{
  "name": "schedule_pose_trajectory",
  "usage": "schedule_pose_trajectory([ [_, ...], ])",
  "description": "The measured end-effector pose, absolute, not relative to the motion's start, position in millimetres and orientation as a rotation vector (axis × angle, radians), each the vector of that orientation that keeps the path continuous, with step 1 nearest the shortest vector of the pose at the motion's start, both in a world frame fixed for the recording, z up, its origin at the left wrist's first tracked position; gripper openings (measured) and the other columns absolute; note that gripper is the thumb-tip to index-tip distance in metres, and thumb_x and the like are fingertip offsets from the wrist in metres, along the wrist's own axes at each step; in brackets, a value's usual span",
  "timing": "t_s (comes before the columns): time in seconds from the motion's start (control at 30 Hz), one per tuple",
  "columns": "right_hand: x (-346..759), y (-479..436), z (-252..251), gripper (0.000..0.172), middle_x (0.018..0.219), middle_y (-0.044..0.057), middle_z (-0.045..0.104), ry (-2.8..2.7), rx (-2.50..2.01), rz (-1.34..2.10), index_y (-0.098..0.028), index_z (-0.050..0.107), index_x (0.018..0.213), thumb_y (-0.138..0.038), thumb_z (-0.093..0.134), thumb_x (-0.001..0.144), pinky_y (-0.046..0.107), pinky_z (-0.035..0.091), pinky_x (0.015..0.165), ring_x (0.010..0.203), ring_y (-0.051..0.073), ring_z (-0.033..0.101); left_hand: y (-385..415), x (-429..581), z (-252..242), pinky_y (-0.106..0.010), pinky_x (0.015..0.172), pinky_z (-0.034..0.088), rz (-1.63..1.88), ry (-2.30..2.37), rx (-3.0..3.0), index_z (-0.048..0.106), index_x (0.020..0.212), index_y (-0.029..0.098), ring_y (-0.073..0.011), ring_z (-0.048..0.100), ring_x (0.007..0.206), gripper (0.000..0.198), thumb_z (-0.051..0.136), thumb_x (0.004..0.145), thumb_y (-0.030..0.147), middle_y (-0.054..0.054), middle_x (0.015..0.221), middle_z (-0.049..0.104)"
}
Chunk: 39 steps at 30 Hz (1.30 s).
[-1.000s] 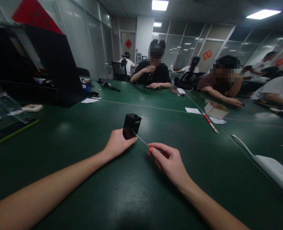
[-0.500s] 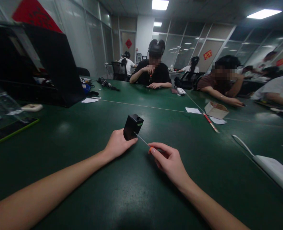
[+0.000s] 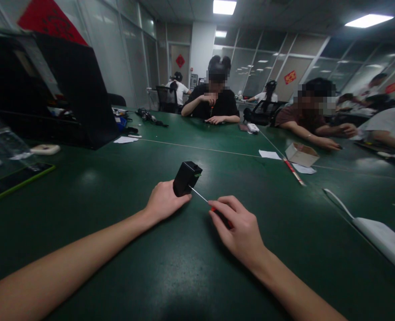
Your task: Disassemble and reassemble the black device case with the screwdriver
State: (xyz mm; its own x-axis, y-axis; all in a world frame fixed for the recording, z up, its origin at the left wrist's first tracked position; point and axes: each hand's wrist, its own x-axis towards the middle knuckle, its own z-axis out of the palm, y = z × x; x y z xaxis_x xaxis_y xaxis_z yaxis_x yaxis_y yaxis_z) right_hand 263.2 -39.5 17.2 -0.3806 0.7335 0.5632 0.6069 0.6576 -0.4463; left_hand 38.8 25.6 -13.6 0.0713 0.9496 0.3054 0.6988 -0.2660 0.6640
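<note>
A small black box (image 3: 184, 177) with a knob on top and a green part at its upper edge is held upright by my left hand (image 3: 164, 200), whose fingers are hidden behind it. My right hand (image 3: 239, 227) is closed around the orange and black handle of a screwdriver (image 3: 199, 195). The thin metal shaft points up and left, and its tip meets the side of the box facing me. Whether the tip sits in a screw or a hole is too small to tell.
On the green table (image 3: 123, 276) lie a phone (image 3: 16, 180) at left, a white power bank (image 3: 381, 238) with a strap at right, and a small open carton (image 3: 301, 154). A large black case (image 3: 80, 93) stands at left. Co-workers (image 3: 214, 102) sit across the table.
My right hand has turned about the screwdriver handle, its back now more upward and its fingers shifted. The black box has tilted and moved very slightly right.
</note>
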Motion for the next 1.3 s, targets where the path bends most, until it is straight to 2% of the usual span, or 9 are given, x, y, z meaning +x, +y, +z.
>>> schedule_pose_trajectory([
  [0.23, 256.8, -38.7, 25.1, 0.017, 0.096, 0.008, 0.069, -1.886, -1.163, 0.537, -0.02, 0.073, 0.1, -0.027, 0.062, 0.088, 0.034, 0.05, 0.079, 0.087, 0.021, 0.063, 25.2, 37.3, -10.1, -0.028, 0.059, 0.042, 0.927, 1.732, 2.093, 0.068, 0.078, 0.019, -0.0212, 0.065, 0.065, 0.027, 0.067, 0.074, 0.046, -0.005, 0.074, 0.071],
  [0.3, 254.7, -37.7, 27.8, 0.021, 0.087, 0.006, 0.071, -1.722, -1.228, 0.873, -0.019, 0.073, 0.099, -0.033, 0.064, 0.086, 0.029, 0.048, 0.065, 0.073, 0.018, 0.061, 25.0, 36.6, -8.7, -0.028, 0.058, 0.041, 0.889, 1.77, 2.129, 0.068, 0.078, 0.02, -0.0219, 0.066, 0.065, 0.027, 0.066, 0.074, 0.046, -0.005, 0.074, 0.071],
  [0.4, 253.7, -35.8, 29.1, 0.034, 0.076, 0.004, 0.067, -1.391, -1.194, 1.469, -0.017, 0.068, 0.106, -0.044, 0.062, 0.086, 0.02, 0.024, 0.039, 0.046, 0.009, 0.041, 24.2, 36.2, -7.0, -0.028, 0.056, 0.039, 0.856, 1.8, 2.188, 0.067, 0.08, 0.021, -0.023, 0.066, 0.066, 0.026, 0.064, 0.076, 0.047, -0.005, 0.074, 0.071],
  [0.5, 253.8, -34.3, 27.7, 0.037, 0.073, 0.001, 0.061, -1.168, -1.134, 1.744, -0.017, 0.066, 0.11, -0.044, 0.063, 0.084, 0.018, 0.008, 0.037, 0.041, 0.004, 0.026, 23.3, 36.5, -5.7, -0.028, 0.056, 0.039, 0.85, 1.806, 2.23, 0.067, 0.081, 0.022, -0.0238, 0.067, 0.066, 0.025, 0.063, 0.077, 0.046, -0.005, 0.075, 0.072],
  [0.7, 259.3, -38.3, 19.9, 0.03, 0.083, 0.007, 0.066, -1.875, -1.238, 0.797, -0.019, 0.07, 0.113, -0.034, 0.056, 0.091, 0.028, 0.046, 0.058, 0.067, 0.017, 0.058, 22.4, 36.3, -4.9, -0.029, 0.055, 0.036, 0.812, 1.82, 2.289, 0.066, 0.082, 0.022, -0.0247, 0.067, 0.067, 0.024, 0.061, 0.078, 0.045, -0.005, 0.076, 0.072],
  [0.8, 263.8, -41.0, 16.2, 0.034, 0.102, 0.011, 0.066, -2.178, -1.181, 0.307, -0.022, 0.066, 0.124, -0.026, 0.047, 0.096, 0.033, 0.049, 0.072, 0.081, 0.02, 0.062, 21.6, 36.5, -5.5, -0.029, 0.055, 0.036, 0.81, 1.804, 2.3, 0.065, 0.08, 0.023, -0.0243, 0.066, 0.066, 0.024, 0.06, 0.078, 0.046, -0.005, 0.075, 0.071],
  [0.93, 262.9, -38.6, 16.6, 0.031, 0.105, 0.01, 0.068, -2.134, -1.217, 0.394, -0.019, 0.066, 0.12, -0.029, 0.055, 0.094, 0.034, 0.05, 0.08, 0.088, 0.022, 0.065, 20.3, 37.5, -5.1, -0.029, 0.056, 0.036, 0.804, 1.774, 2.311, 0.065, 0.082, 0.023, -0.0242, 0.066, 0.068, 0.023, 0.061, 0.078, 0.045, -0.004, 0.077, 0.071],
  [1.1, 258.5, -34.4, 21.5, 0.042, 0.07, 0.002, 0.069, -1.932, -1.346, 0.884, -0.019, 0.071, 0.081, -0.041, 0.041, 0.1, 0.03, 0.046, 0.063, 0.063, 0.018, 0.062, 19.5, 38.6, -3.9, -0.029, 0.057, 0.037, 0.792, 1.775, 2.314, 0.065, 0.084, 0.022, -0.024, 0.067, 0.068, 0.023, 0.059, 0.079, 0.044, -0.005, 0.077, 0.071],
  [1.3, 259.0, -34.9, 19.6, 0.02, 0.086, 0.004, 0.07, -1.981, -1.323, 0.661, -0.018, 0.071, 0.103, -0.028, 0.059, 0.089, 0.032, 0.045, 0.073, 0.078, 0.02, 0.063, 20.3, 40.0, -4.6, -0.029, 0.057, 0.036, 0.778, 1.784, 2.306, 0.066, 0.085, 0.021, -0.0233, 0.066, 0.068, 0.027, 0.059, 0.079, 0.047, -0.004, 0.077, 0.071],
])
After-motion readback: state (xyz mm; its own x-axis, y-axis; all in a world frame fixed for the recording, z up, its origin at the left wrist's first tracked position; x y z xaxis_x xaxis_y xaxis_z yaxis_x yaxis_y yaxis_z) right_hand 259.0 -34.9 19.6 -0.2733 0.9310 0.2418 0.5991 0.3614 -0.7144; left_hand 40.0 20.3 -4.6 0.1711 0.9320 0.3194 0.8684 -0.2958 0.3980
